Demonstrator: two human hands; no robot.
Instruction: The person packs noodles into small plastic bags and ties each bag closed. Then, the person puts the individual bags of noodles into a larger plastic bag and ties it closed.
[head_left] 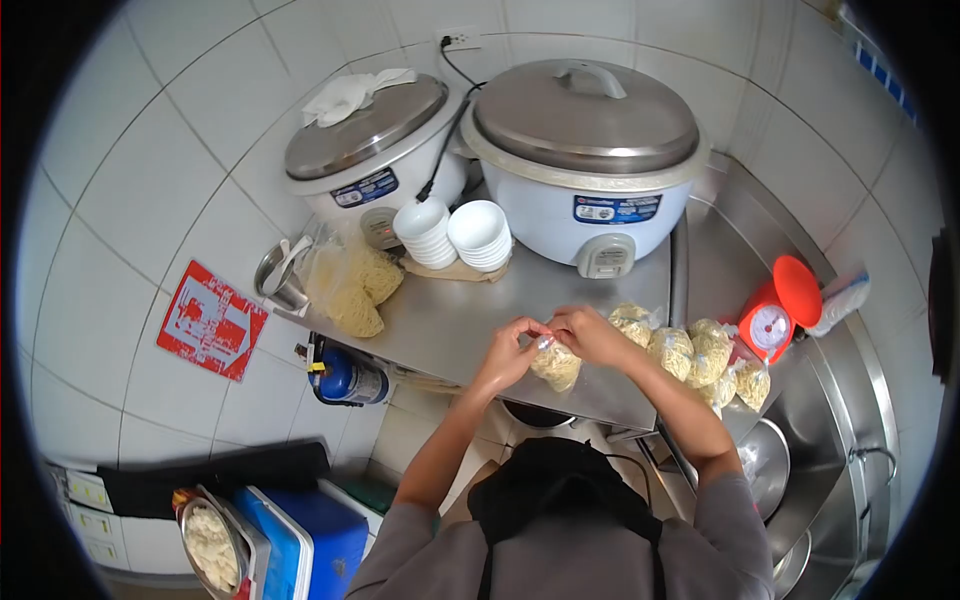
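Note:
A small clear plastic bag of pale yellow noodles (557,370) hangs by its gathered neck at the front edge of the steel counter (450,320). My left hand (514,352) pinches the neck from the left side. From the right, my right hand (588,337) closes its fingers on the same neck, almost touching the left. Several filled bags of noodles (672,352) lie grouped to the right of my right hand. Farther left on the counter rests a larger clear bag of noodles (352,298). My fingers partly cover the neck of the held bag.
Two large rice cookers (585,130) stand at the back, beside stacked white bowls (480,235). A red kitchen scale (772,325) is at the right, near a steel sink (820,450). Below left are a blue fire extinguisher (352,378) and a blue cooler (325,540).

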